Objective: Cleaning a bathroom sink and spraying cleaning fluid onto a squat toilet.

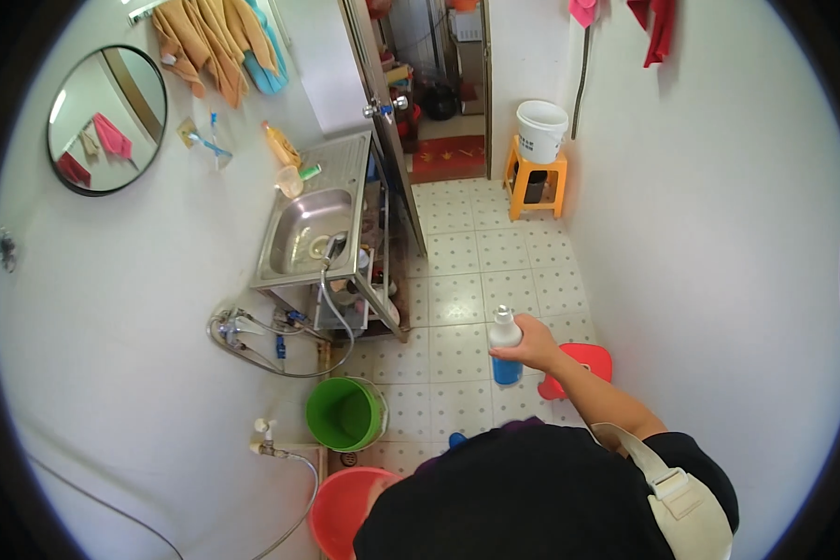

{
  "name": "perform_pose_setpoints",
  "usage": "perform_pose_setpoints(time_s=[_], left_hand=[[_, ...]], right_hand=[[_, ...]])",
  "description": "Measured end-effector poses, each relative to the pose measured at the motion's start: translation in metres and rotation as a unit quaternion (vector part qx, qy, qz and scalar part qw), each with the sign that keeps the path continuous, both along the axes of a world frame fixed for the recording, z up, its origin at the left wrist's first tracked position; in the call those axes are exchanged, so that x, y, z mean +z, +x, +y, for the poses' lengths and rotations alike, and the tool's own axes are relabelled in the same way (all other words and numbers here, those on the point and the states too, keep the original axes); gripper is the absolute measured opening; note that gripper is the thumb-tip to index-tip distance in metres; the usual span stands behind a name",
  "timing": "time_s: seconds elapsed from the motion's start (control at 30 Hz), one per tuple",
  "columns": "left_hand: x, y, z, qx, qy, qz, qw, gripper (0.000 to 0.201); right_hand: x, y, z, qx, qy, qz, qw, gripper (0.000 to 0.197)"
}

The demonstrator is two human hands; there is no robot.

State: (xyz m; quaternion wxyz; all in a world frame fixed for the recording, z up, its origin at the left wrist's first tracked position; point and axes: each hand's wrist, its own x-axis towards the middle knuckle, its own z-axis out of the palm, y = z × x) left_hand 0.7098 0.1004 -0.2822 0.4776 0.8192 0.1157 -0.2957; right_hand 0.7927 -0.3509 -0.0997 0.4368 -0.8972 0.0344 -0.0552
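Observation:
My right hand [532, 343] is wrapped round a bottle [506, 369], white at the top and blue lower down. The bottle stands out over the tiled floor, cap upward, in front of my body. Just beyond my right forearm is a red plastic stool [586, 359], partly covered by the arm. On the left, a strip of skin from my left arm shows against a red basin [334, 509]. My black-clad torso hides the rest of that arm, and its hand does not show.
A green bucket [341, 411] stands beside the red basin. Farther off, a steel sink [294, 233] has a shower hose [325, 308] hanging over its edge. A white bucket [539, 140] rests on a yellow stool [560, 187] by the open door [392, 149].

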Motion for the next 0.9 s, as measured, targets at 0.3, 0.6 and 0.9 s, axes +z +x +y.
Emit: perform_pose_setpoints(time_s=[0.3, 0.6, 0.9], left_hand=[[0.133, 0.254, -0.171, -0.168, -0.165, -0.087, 0.968, 0.08], [0.138, 0.408, -0.241, 0.001, -0.209, -0.052, 0.977, 0.078], [0.143, 0.52, -0.232, 0.089, -0.326, -0.054, 0.94, 0.071]], right_hand=[[0.023, 0.185, 0.017, 0.046, -0.015, -0.017, 0.999, 0.054], [0.02, 0.389, 0.05, 0.174, -0.002, 0.089, 0.981, 0.064], [-0.009, 0.522, 0.06, 0.319, 0.149, 0.099, 0.931, 0.067]])
